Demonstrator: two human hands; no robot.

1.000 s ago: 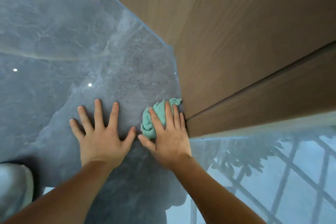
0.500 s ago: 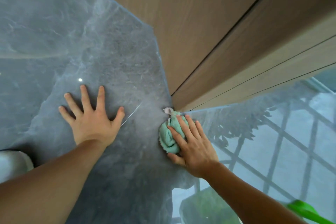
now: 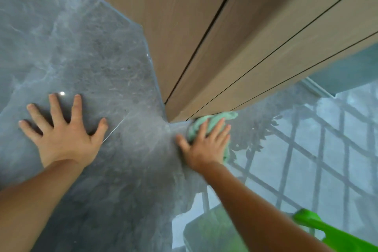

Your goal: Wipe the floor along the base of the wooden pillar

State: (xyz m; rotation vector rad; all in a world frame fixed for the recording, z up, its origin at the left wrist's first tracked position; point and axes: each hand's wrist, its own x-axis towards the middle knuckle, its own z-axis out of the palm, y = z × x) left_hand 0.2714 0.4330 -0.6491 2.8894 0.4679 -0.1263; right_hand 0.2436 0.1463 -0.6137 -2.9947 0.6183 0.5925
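A wooden pillar (image 3: 235, 32) with dark vertical grooves rises from a glossy grey marble floor (image 3: 88, 57). My right hand (image 3: 204, 145) lies flat on a crumpled teal cloth (image 3: 212, 121) and presses it to the floor against the pillar's right-hand base, just past the corner. The cloth's end sticks out beyond my fingertips along the wood. My left hand (image 3: 61, 129) rests flat on the floor to the left of the corner, fingers spread, holding nothing.
A bright green object (image 3: 327, 231) lies on the floor at the lower right, partly out of frame. The floor to the right mirrors a window grid and foliage. A thin tile joint (image 3: 114, 131) runs by my left thumb.
My right hand has slid the cloth from the pillar's left face, around the corner, to its right-hand base. My left hand stayed planted on the floor while the view shifted right.
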